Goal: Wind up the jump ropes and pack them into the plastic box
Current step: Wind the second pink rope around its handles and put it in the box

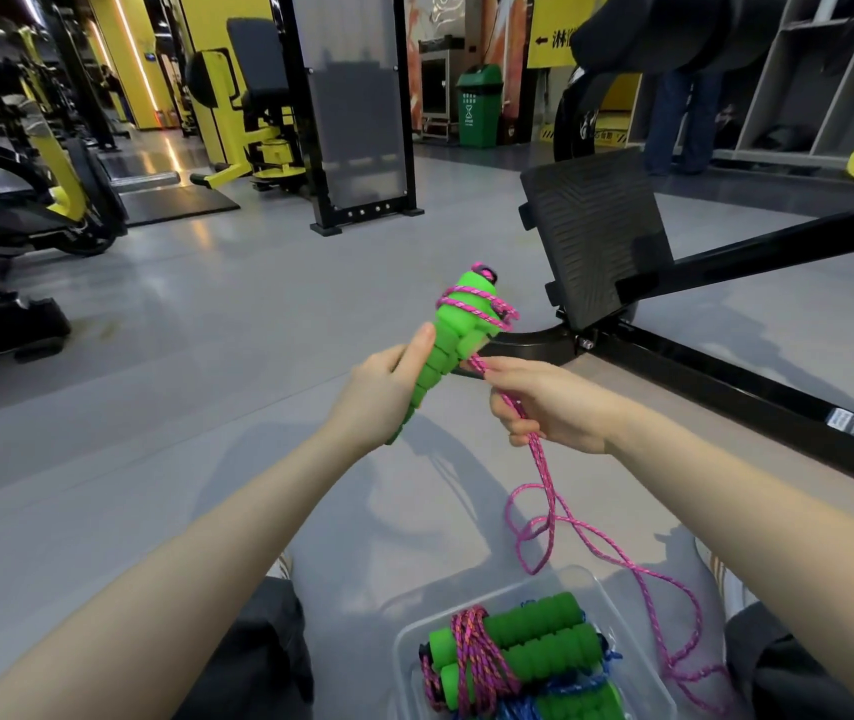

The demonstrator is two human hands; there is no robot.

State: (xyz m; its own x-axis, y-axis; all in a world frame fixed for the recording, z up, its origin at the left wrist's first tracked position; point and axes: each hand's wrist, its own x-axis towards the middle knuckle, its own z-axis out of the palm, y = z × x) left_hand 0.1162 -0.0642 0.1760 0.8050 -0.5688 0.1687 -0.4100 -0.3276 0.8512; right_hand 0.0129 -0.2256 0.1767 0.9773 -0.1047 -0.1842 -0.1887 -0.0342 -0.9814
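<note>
Handles: green ribbed foam handles point(458, 324), centre (partly rope-wound), gripped in left hand point(386, 381).
Rope: pink braided rope point(543, 475) pinched by right hand point(549, 402), trailing near.
Box: clear plastic box point(492, 595), near right, holding wound ropes point(523, 649).

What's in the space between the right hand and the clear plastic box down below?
Only the loose pink rope, hanging from the right hand and looping down over the grey floor beside the plastic box. The head view shows it.

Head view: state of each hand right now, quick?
Left hand: closed, gripping the green handles.
Right hand: closed, fingers pinching the pink rope.
</note>
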